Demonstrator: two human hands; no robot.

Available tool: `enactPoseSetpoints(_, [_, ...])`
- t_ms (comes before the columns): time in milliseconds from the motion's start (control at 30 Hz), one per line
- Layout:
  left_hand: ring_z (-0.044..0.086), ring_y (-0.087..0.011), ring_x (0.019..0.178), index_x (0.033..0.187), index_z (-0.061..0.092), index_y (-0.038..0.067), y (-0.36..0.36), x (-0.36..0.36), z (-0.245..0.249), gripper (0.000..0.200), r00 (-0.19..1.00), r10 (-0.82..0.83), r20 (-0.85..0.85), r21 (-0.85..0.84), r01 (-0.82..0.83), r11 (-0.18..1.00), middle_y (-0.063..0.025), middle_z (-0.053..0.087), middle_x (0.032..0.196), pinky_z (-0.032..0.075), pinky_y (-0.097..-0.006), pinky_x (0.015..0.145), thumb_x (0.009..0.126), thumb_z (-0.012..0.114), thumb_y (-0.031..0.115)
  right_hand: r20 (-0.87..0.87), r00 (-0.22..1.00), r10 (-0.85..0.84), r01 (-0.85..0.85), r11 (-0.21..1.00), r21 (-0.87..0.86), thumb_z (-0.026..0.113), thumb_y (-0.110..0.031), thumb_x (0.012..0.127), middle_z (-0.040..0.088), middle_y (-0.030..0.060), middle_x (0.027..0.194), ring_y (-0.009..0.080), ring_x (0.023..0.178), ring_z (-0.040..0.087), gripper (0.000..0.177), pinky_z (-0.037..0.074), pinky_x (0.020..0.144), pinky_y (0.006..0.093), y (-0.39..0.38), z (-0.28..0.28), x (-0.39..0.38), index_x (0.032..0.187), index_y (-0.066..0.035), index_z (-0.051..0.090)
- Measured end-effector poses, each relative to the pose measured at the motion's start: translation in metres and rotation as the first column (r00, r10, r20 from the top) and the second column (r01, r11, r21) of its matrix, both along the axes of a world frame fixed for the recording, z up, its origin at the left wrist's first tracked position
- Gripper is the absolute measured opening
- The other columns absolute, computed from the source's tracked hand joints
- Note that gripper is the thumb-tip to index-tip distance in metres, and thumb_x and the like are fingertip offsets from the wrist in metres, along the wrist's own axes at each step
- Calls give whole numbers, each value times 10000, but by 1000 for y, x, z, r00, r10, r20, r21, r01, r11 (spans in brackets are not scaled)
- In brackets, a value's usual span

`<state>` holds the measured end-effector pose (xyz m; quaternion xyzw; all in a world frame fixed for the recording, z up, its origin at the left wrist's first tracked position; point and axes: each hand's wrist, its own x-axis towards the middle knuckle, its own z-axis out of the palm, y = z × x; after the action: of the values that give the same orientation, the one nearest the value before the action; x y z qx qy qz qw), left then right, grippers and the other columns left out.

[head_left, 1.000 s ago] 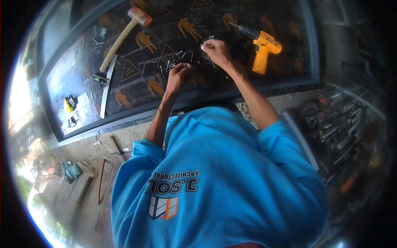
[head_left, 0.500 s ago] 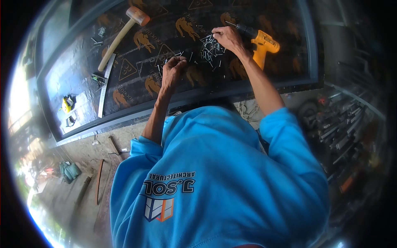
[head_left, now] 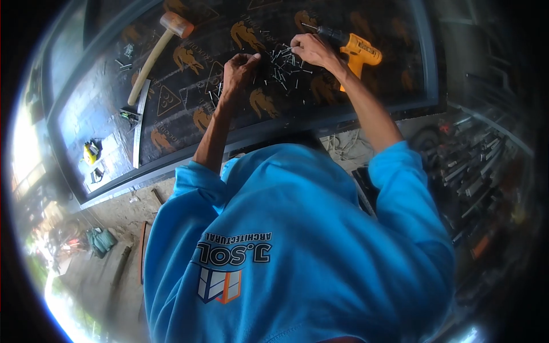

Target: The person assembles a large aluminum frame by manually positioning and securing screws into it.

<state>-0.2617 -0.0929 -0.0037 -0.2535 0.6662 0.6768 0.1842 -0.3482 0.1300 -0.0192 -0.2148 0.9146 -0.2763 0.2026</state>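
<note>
My left hand [head_left: 240, 67] is curled into a fist over a dark sheet printed with orange figures [head_left: 257, 103], and thin metal screws seem to be gathered in it. My right hand [head_left: 311, 48] reaches further out, its fingertips pinched at a loose heap of screws [head_left: 284, 67] scattered on the sheet. A yellow cordless drill [head_left: 357, 50] lies just right of my right hand, touching the wrist area. Both blue sleeves fill the lower view.
A wooden-handled mallet [head_left: 150, 57] lies at the upper left of the sheet. A metal square [head_left: 137, 128] and a yellow tape measure [head_left: 90, 152] sit further left. A grey frame [head_left: 286, 128] edges the sheet. Stacked metal profiles [head_left: 474, 166] lie at right, scrap on the ground [head_left: 103, 240].
My right hand moved away from my left, out to the screw heap beside the drill. My left hand shifted slightly up the sheet, still closed. The view tilted a little.
</note>
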Motion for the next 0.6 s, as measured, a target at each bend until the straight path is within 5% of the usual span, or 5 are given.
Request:
enactPoseSetpoints(100, [554,-96,653,998,644,-29,4,-11,-11,309,993,-86,-78,-174,72,982,-47,625,769,440,-242,555,876,624,254,-28,999,-33,34,999,17,612,-197,827,665,155,765,328,759,652,183,499,700,396,1,7,3,909,-41,662])
enactPoseSetpoints(200, [596,-123,754,1058,659,-3,2,-22,-27,302,979,-130,-160,-146,107,984,-75,664,888,484,-259,645,869,592,223,16,994,-104,105,994,-30,621,-218,819,671,144,769,322,753,654,192,501,695,400,6,5,6,905,-53,667])
enactPoseSetpoints(333, [661,-222,792,1045,667,25,-1,-41,-18,322,974,-168,-153,-251,127,960,-151,684,873,504,-330,728,820,581,238,68,998,-10,14,998,-55,626,-230,817,675,129,766,318,744,655,189,501,692,399,7,20,1,900,-67,675])
enactPoseSetpoints(433, [673,-271,844,1017,678,29,4,-50,-10,331,971,-205,-124,-411,138,901,-172,688,908,512,-354,750,810,608,277,-93,940,-329,332,943,15,635,-227,827,672,139,796,320,766,651,178,503,702,394,-7,16,3,883,-63,675])
enactPoseSetpoints(600, [671,-311,840,973,705,83,4,-58,-25,304,885,-436,-162,-591,267,762,-152,692,887,522,-381,756,776,666,311,-116,955,-275,258,956,-143,637,-225,845,669,108,760,269,701,653,177,494,622,350,-5,-14,-2,893,-57,661])
